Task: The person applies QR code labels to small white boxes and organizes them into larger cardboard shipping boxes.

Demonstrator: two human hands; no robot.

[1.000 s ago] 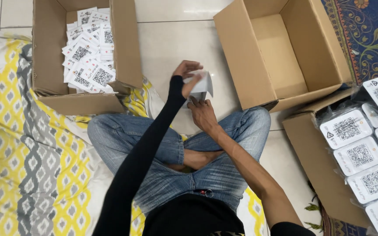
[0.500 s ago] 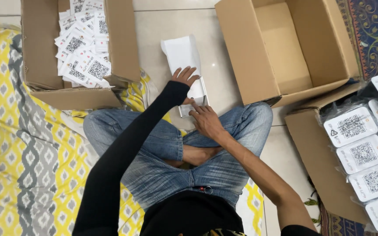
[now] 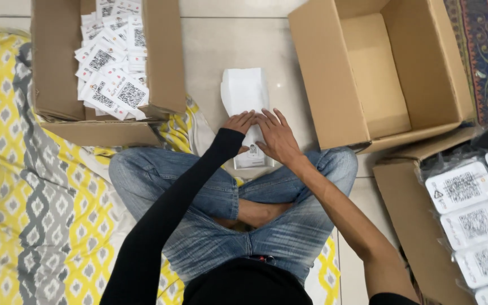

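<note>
A white bag (image 3: 245, 107) is laid flat on the floor tiles (image 3: 221, 51), in front of the crossed legs. Its near end is covered by both hands. The left hand (image 3: 240, 125) and the right hand (image 3: 276, 135) are pressed flat on it, side by side and touching, fingers stretched out; nothing seems to be gripped. The far end of the bag is seen beyond the fingertips, between two boxes (image 3: 165, 62).

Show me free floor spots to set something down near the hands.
Bare tile lies between the left box of slips and the empty box, beyond the white pouch. Crowded where both the left hand and right hand press the pouch.
</note>
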